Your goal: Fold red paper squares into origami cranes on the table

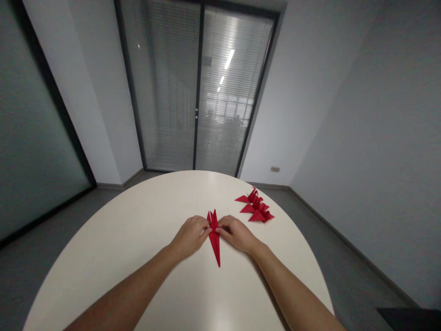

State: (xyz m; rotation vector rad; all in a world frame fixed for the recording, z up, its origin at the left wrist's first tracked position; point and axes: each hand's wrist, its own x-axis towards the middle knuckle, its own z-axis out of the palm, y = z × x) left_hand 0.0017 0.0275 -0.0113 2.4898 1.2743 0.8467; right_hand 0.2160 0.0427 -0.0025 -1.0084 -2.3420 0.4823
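A narrow piece of folded red origami paper point(215, 243) lies between my hands at the middle of the table. Its long point faces me, and its split, pointed ends face away. My left hand point(193, 233) pinches its left edge between thumb and fingers. On the opposite edge, my right hand point(237, 232) grips the paper with thumb and bent fingers. The fingers partly cover the paper's middle. Beyond my right hand, several finished-looking red paper cranes point(255, 208) sit close together in a row.
The round white table point(155, 216) curves away toward a glass door with blinds point(220, 92). Grey walls stand on both sides, and a wall socket point(275, 169) is low at the back. A dark object point(409, 319) shows at the bottom right corner.
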